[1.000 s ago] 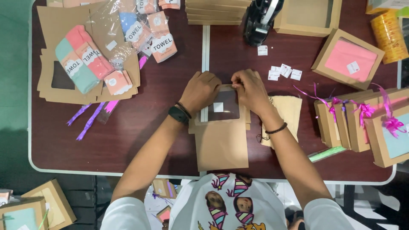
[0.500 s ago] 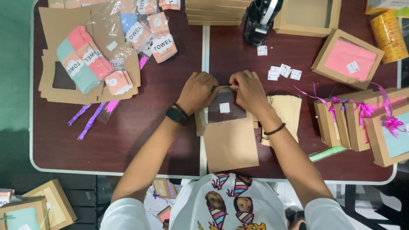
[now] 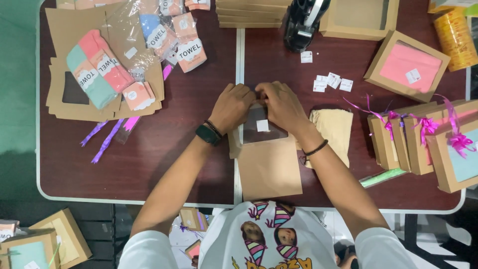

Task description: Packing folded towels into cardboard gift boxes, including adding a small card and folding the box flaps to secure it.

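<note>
Folding the far edge of a flat brown card box blank [image 3: 269,167], I am working at the middle of the frame, just below centre, where it is lying across the seam between the two dark tabletops [image 3: 174,149]. Its clear window panel [image 3: 261,124], with a small white sticker [image 3: 262,125] on it, is sitting right under my knuckles. My left hand [image 3: 233,107] is curled shut over the blank's upper left corner, and my right hand [image 3: 283,105] is pinching the top edge beside it, fingertips tucked under so I cannot tell how much card they are catching.

The risk, as I am judging it, is that I am pressing unevenly: the fold could be going in crooked, or the thin window film could be creasing or popping loose from the card. The blank is also overhanging the near table edge toward my lap, so a hard push could be sliding it off.

To the right, a tan paper bag [image 3: 334,130] is lying just beside my right wrist, and loose white stickers [image 3: 332,82] are sitting near above it; a careless sweep could be scattering them. Finished boxes with pink ribbons [image 3: 423,139] are standing at the right edge, rolled towels [image 3: 99,74] at upper left.
</note>
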